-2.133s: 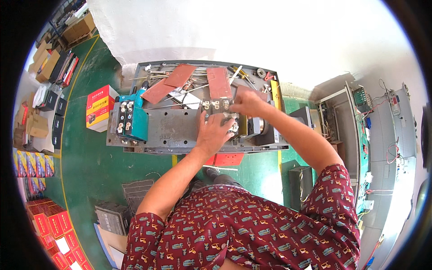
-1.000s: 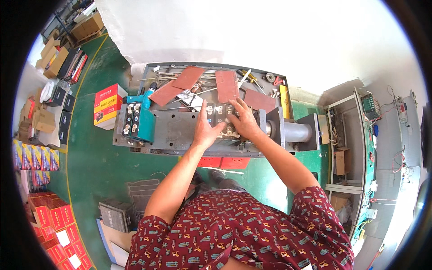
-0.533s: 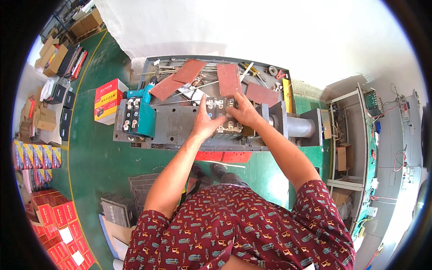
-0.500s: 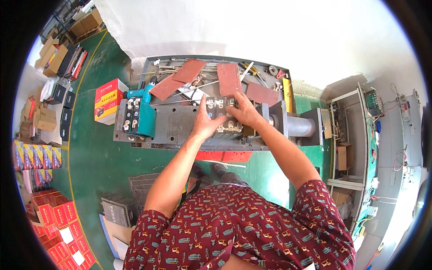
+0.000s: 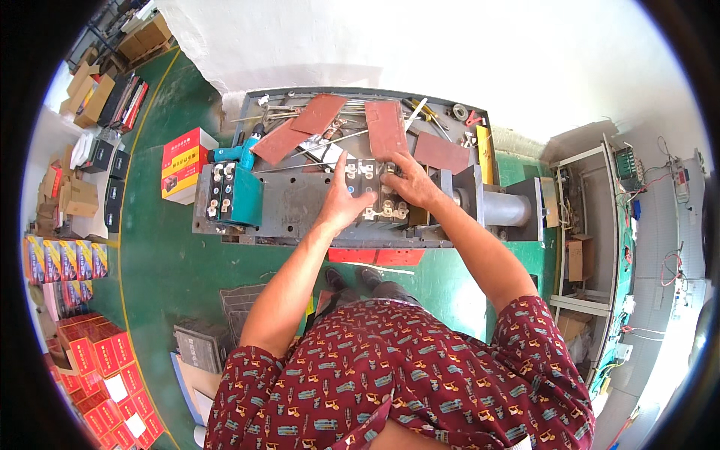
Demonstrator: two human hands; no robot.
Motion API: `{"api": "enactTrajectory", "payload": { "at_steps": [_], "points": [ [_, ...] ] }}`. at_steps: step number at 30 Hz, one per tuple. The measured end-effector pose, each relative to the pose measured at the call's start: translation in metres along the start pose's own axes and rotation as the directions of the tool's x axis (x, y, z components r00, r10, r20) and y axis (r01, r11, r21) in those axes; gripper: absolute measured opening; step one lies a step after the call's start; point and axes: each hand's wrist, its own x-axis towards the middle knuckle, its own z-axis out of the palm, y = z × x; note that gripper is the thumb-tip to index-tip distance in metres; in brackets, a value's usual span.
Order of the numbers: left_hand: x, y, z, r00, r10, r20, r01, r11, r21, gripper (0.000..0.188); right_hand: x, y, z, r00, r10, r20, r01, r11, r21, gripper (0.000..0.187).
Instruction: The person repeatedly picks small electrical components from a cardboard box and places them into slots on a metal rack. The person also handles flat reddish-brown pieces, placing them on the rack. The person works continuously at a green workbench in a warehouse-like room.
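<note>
A row of dark batteries (image 5: 366, 171) with metal terminals on top sits on a long grey steel bench fixture (image 5: 289, 204). My left hand (image 5: 345, 202) lies against the left side of this row, its index finger stretched away from me and its thumb reaching over the tops. Over the right part of the row my right hand (image 5: 411, 184) is bent, fingers on the far side and thumb among the terminals. Its fingertips are partly hidden. Farther left on the fixture stands a teal pair of batteries (image 5: 244, 196), with terminals upward, untouched.
A teal power drill (image 5: 241, 153) rests behind the teal pair. Brown-red sheets (image 5: 386, 127), rods and hand tools lie in the tray (image 5: 360, 95) along the wall. A steel cylinder (image 5: 504, 208) fills the fixture's right end. A red-yellow carton (image 5: 184, 163) stands to the left.
The view has shifted slightly, moving the bench a little to the right in the picture. Both hands stay at the battery row with almost the same pose.
</note>
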Motion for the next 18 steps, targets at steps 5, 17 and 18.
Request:
{"api": "enactTrajectory", "payload": {
  "at_steps": [5, 17, 18],
  "points": [
    [-0.001, 0.001, -0.002, 0.999, 0.009, 0.031, -0.007, 0.998, -0.067, 0.114, -0.002, -0.002, 0.000, 0.992, 0.114, 0.056, -0.119, 0.987, 0.107, 0.048],
    [0.007, 0.024, -0.002, 0.999, -0.033, 0.007, 0.031, 0.977, 0.210, 0.132, 0.004, -0.003, 0.000, 0.993, 0.114, 0.000, -0.114, 0.993, 0.017, 0.047],
    [0.010, 0.026, 0.001, 1.000, 0.018, -0.014, -0.014, 0.969, 0.246, 0.133, 0.005, -0.004, -0.001, 0.994, 0.108, 0.003, -0.108, 0.994, 0.006, 0.047]
  ]
}}
